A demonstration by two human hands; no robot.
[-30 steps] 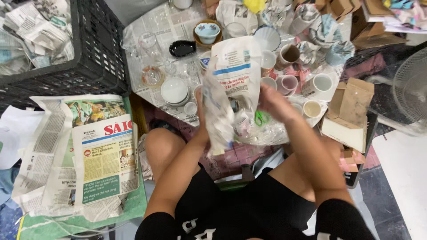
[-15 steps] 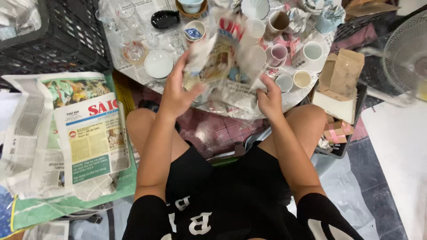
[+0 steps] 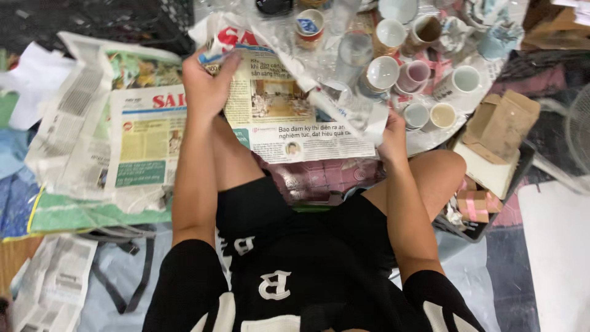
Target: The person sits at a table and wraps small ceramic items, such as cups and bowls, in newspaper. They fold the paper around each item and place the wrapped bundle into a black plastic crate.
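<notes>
I hold a newspaper sheet [image 3: 289, 117] spread flat over my knees and the near edge of a low table [image 3: 430, 138]. My left hand [image 3: 206, 86] grips the sheet's upper left corner. My right hand [image 3: 391, 136] pinches its lower right corner. A fold of the sheet lies diagonally across its right half. Just beyond the paper stand several cups: a white cup [image 3: 382, 72], a pink cup [image 3: 415, 72] and a small bowl with a blue pattern [image 3: 308, 24]. A clear drinking glass [image 3: 355, 50] stands among them.
A stack of newspapers [image 3: 132, 132] lies on the floor at my left, over a green sheet [image 3: 74, 215]. A black crate [image 3: 123, 18] is at the back left. Cardboard boxes [image 3: 498, 132] sit at my right, with a fan [image 3: 578, 129] at the right edge.
The crumpled sheet I held up in both hands has been opened out flat and pulled toward me. My left hand moved left and my right stayed low at the right.
</notes>
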